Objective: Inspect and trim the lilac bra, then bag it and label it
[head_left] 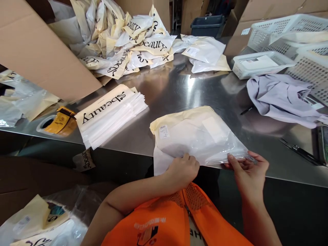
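A translucent plastic garment bag [189, 136] with a cream back lies at the table's front edge. A small white barcode label is stuck near its left corner, and a pale rectangle shows near its upper right. My left hand [183, 171] is closed on the bag's near edge, its fingertips partly hidden. At the bag's right corner, my right hand [248, 171] pinches the clear edge strip between thumb and fingers. A small clear ring-like piece shows by those fingers.
Left of the bag lies a stack of flat printed bags [110, 112], beside a yellow tape dispenser [61, 121]. Filled bags [143, 44] are heaped behind. At right are a lilac garment [279, 95], white baskets [263, 65] and black scissors-like tool [299, 150].
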`<state>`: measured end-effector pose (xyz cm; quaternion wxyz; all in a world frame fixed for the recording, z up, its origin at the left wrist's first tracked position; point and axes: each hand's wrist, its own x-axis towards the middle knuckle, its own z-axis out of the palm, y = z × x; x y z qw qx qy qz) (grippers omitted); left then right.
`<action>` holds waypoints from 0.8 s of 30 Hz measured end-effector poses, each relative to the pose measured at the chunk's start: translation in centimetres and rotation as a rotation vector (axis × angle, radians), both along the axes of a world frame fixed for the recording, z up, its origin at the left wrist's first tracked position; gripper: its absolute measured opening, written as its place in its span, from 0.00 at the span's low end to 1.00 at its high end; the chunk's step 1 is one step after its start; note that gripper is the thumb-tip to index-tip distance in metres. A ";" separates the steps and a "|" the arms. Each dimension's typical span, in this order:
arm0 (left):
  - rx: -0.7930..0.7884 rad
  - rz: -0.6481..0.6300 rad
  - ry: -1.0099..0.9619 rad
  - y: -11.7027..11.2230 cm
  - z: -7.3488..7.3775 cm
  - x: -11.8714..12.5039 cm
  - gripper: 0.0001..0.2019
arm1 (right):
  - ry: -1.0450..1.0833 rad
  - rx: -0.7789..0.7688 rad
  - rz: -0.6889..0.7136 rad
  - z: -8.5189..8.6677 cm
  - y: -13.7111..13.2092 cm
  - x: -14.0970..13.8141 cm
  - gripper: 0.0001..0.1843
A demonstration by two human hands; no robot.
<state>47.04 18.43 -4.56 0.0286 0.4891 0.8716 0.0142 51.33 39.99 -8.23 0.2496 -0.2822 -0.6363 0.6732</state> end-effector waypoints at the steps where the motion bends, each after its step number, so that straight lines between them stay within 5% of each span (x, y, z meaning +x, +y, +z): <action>1: 0.001 0.001 -0.003 0.0 -0.1 0.0 0.07 | 0.001 0.002 -0.001 0.0 0.0 0.0 0.43; 14: 0.055 0.044 -0.107 -0.3 0.8 -0.4 0.05 | 0.000 0.014 -0.008 -0.2 0.1 0.1 0.43; 18: 0.229 0.140 -0.140 -1.8 3.6 -2.8 0.10 | 0.027 0.012 -0.013 -0.3 -0.2 0.2 0.44; 24: 0.657 0.306 0.203 -3.5 9.3 -7.2 0.13 | 0.054 0.121 0.039 -0.5 -0.8 0.5 0.56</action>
